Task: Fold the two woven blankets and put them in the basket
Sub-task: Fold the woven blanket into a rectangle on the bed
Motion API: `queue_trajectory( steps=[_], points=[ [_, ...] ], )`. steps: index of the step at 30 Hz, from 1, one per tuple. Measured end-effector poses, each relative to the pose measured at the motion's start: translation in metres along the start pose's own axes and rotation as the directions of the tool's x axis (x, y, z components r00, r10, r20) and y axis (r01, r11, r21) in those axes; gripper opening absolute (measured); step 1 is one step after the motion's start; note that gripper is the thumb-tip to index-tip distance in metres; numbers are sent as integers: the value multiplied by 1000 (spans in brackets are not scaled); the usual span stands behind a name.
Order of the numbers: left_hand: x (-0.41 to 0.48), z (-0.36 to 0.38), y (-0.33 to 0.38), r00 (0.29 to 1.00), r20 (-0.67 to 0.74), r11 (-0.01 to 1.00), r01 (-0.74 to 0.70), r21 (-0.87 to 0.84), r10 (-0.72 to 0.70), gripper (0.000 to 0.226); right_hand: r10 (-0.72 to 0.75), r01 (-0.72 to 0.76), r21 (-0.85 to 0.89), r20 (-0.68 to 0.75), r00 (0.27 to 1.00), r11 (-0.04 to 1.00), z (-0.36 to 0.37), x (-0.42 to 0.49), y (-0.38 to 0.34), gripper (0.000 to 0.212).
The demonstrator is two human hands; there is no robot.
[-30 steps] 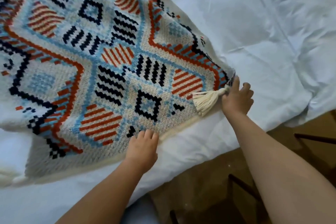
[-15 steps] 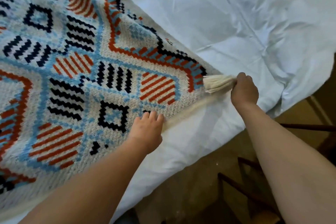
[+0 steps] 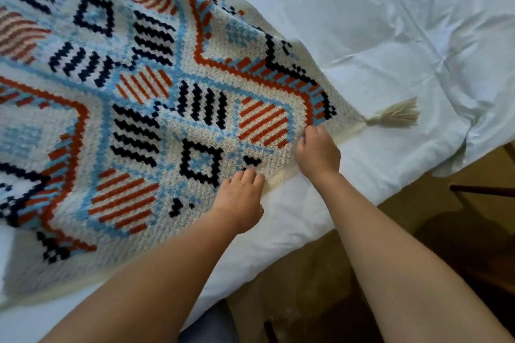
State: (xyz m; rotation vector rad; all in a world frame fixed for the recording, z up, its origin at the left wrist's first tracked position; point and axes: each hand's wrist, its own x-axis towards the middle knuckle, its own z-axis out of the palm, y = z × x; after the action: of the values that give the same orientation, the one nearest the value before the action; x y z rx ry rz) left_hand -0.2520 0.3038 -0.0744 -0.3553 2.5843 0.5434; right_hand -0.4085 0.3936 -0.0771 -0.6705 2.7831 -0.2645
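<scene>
Head view shows a woven blanket (image 3: 156,108) spread flat on a white bed (image 3: 376,36). Both hands press on its near edge. The left hand (image 3: 239,200) and right hand (image 3: 317,152) have fingers curled on the cloth. A tassel (image 3: 395,114) lies free beside the corner.

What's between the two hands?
In the head view, only the blanket's cream edge lies between the left hand and right hand, with white sheet just below it. Nothing else is there.
</scene>
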Motion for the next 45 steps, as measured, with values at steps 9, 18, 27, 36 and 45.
queue_trajectory(
  steps=[9, 18, 27, 36, 45],
  points=[
    [-94, 8, -119, 957, -131, 961, 239, -141, -258, 50, -288, 287, 37, 222, 932, 957, 56, -70, -157, 30],
    [-261, 68, -259, 684, -144, 683, 638, -356, -715, 85, -506, 519, 68, 363, 783, 852, 109, -202, -282, 34],
    [-292, 85, -257, 784, -389, 863, 354, -359, -484, 21, -590, 711, -133, 466, 660, 690, 145, -270, -335, 43],
    [-368, 146, -232, 853, -109, 793, 418, -443, -511, 7, -627, 797, -46, 591, 508, 602, 161, -347, -322, 31],
    [-355, 117, -230, 806, -136, 808, 536, -244, -576, 25, -608, 710, 118, 625, 490, 694, 134, -322, -324, 23]
  ],
)
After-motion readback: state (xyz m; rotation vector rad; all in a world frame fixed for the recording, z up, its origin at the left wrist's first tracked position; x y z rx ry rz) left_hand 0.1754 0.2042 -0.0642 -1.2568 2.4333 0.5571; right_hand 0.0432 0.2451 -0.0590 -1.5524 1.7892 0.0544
